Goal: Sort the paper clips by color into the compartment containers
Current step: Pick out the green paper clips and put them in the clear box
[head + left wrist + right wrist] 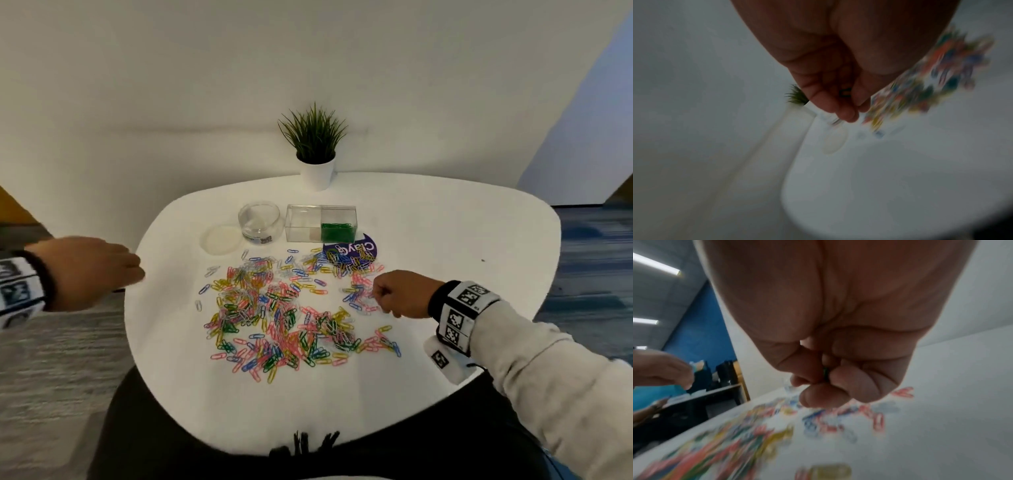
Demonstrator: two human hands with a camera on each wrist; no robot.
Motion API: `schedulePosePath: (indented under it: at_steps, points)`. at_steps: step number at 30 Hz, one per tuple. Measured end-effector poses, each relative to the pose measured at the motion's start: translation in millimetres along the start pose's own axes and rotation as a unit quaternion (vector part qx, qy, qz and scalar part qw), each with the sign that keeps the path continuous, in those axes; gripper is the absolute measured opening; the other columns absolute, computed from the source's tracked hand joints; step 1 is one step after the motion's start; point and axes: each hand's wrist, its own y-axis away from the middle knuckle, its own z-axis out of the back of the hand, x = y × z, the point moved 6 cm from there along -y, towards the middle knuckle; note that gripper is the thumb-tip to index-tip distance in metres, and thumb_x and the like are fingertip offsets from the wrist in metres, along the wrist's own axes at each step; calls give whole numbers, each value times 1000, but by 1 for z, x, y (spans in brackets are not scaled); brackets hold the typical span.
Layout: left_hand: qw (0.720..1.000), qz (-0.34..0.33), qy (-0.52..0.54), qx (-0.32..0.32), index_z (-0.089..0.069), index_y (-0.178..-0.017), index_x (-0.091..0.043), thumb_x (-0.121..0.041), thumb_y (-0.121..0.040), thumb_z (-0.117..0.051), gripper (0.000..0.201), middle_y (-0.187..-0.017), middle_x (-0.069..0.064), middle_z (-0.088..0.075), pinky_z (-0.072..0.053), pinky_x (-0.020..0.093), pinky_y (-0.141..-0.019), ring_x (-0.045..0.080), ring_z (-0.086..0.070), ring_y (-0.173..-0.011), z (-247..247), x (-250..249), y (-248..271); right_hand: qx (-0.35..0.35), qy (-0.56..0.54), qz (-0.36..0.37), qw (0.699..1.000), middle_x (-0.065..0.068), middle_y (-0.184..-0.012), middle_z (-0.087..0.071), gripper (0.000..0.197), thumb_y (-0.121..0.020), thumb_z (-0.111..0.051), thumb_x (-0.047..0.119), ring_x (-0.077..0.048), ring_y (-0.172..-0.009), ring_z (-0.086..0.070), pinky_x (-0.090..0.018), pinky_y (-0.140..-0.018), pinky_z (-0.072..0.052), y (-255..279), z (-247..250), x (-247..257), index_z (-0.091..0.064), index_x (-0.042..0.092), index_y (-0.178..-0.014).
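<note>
White rounded desk point(178, 342) carried almost the whole job unsorted: the mixed heap of pink, yellow, blue, green and pale paper clips point(274, 318) lay spread across its middle, nearest the person. Right hand point(399, 291) hovered low over the heap's right edge, fingers curled tight; the right wrist view showed a dark green clip point(825, 372) pinched between thumb and fingers. Left hand point(92, 270) was off the desk's left edge, fingers loosely together; something small and dark sat between thumb and fingers point(844, 92), too blurred to tell if it was a clip.

Behind the heap: a purple printed round card point(352, 251) with clips strewn over it, and a flat clear round lid point(222, 240). Farther back, the clear round jar point(261, 222) looked empty. Clear rectangular two-compartment box point(305, 222): right compartment held a pile of green clips point(337, 231), left one empty. My read: only green begun, greens remaining in the heap, all other colours untouched.
</note>
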Motion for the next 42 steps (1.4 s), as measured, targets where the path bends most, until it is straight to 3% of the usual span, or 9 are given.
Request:
schedulePosePath:
  at_steps: [1,3,10,18,24,31,36,39,42]
  points:
    - [997,-8,72,33,-26,-134,-62,-41,-100,-38,42,-136,-21,-43,-36,28,-107,11,-47,-128,90,-99,39,26,31,-4,999,-1,-84,-60,13,-93,-47,11,-17,-74,-54,-27,-65,-43,4,-13,0,-54,14,-83]
    - [998,-18,58,30,-41,-131,-47,-23,-98,-33,41,-133,-19,-48,-39,23,-102,7,-51,-120,142,-165,58,53,78,-2,996,-3,-95,-59,14,-97,-43,18,-21,-87,-53,-32,-75,-41,7,-34,3,-55,14,-89]
    - [951,-54,273,-138,-58,-126,-40,-37,-100,-38,32,-113,-12,-59,-44,29,-87,11,-56,-107,175,-268,21,-29,105,20,994,9,-99,-57,20,-92,-60,44,-14,-93,-52,-28,-75,-40,8,-59,16,-60,26,-101]
    - [963,-83,230,-115,-47,-140,-45,-47,-103,-37,39,-111,-1,-57,-46,31,-77,21,-56,-108,173,-312,9,-53,95,14,994,7,-102,-54,14,-91,-57,22,-14,-93,-52,-25,-77,-38,12,-68,10,-61,24,-104]
    - [962,-42,232,-134,-62,-125,-34,-41,-102,-39,33,-110,-3,-57,-45,30,-72,21,-59,-103,171,-290,16,-59,131,36,989,6,-107,-55,18,-91,-62,41,-15,-97,-52,-28,-81,-41,15,-72,15,-62,28,-104]
    - [954,-47,264,-131,-63,-127,-37,-41,-100,-46,32,-116,-4,-54,-38,26,-74,20,-57,-108,175,-299,17,-47,164,70,983,1,-95,-62,12,-90,-55,29,-19,-86,-58,-31,-75,-50,21,-76,26,-61,19,-92]
    - [962,-69,237,-121,-62,-127,-38,-51,-99,-46,35,-121,-5,-54,-45,29,-80,18,-54,-115,174,-310,21,-85,-101,10,991,0,-72,-55,13,-89,-54,17,-15,-63,-47,-26,-57,-41,24,-52,22,-49,16,-77]
    - [962,-69,235,-124,-63,-120,-33,-54,-97,-46,35,-119,-5,-55,-52,38,-88,20,-55,-115,175,-315,19,-80,-375,-29,923,-11,-72,-61,15,-90,-48,3,-17,-53,-46,-25,-46,-38,27,-48,20,-51,12,-78]
    - [963,-63,241,-108,-59,-128,-32,-46,-99,-47,34,-128,-3,-55,-51,41,-92,21,-53,-120,171,-322,14,-64,-462,-42,884,-22,-82,-59,17,-88,-51,-6,-18,-53,-47,-25,-43,-36,25,-53,22,-49,10,-81]
